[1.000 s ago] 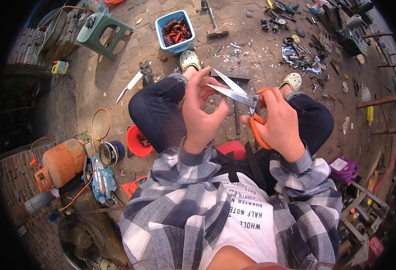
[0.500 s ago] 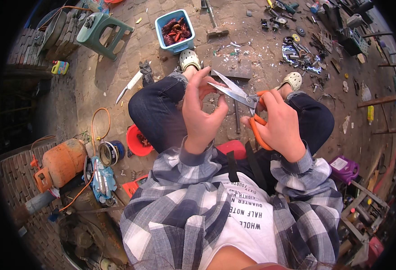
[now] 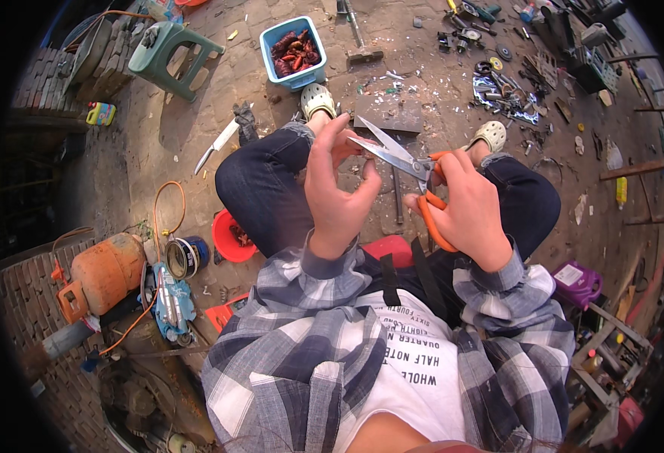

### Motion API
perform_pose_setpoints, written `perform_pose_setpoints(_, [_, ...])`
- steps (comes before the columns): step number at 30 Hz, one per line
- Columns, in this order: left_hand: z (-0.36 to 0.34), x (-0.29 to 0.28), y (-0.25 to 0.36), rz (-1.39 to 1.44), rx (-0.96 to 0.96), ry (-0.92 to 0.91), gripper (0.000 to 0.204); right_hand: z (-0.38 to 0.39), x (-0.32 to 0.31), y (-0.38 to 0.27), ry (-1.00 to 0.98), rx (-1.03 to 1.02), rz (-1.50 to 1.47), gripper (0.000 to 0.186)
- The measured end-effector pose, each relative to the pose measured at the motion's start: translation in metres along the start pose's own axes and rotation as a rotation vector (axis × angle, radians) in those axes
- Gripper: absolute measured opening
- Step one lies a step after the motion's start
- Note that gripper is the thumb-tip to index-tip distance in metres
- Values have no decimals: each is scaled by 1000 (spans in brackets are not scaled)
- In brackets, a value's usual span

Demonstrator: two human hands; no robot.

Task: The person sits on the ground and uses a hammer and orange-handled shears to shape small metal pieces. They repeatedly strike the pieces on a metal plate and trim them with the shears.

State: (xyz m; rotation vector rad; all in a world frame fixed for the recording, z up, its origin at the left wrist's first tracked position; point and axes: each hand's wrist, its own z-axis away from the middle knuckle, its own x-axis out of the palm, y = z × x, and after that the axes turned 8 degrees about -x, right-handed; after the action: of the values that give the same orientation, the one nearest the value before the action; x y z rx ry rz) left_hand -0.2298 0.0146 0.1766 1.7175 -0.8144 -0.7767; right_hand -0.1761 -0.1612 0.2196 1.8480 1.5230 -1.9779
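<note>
A pair of scissors (image 3: 404, 160) with orange handles is in my right hand (image 3: 464, 205), its fingers and thumb in the handle loops. The blades stand partly apart and point up and left. Across from it my left hand (image 3: 339, 177) is raised with fingers bent and the thumb apart from them. The lower blade's tip reaches the left fingers, and I cannot make out whether it touches them. Nothing shows between the left thumb and fingers. Both hands are held above my lap, between my knees.
Ahead stands a blue basin (image 3: 323, 73) with dark red pieces resembling crayfish. By my left knee are a red bowl (image 3: 225, 245) and a knife (image 3: 217, 146). A green stool (image 3: 167, 57) and an orange gas cylinder (image 3: 109, 264) stand left; metal parts (image 3: 502, 94) litter the right.
</note>
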Motion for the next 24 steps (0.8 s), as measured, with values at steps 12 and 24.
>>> perform_pose_setpoints(12, [-1,2,9,97,-54,-10,63,1,5,-1,-1,7,8,51])
perform_pose_setpoints(24, [-1,-3,12,750,-496,-158,47,7,13,13,-237,146,-450,34])
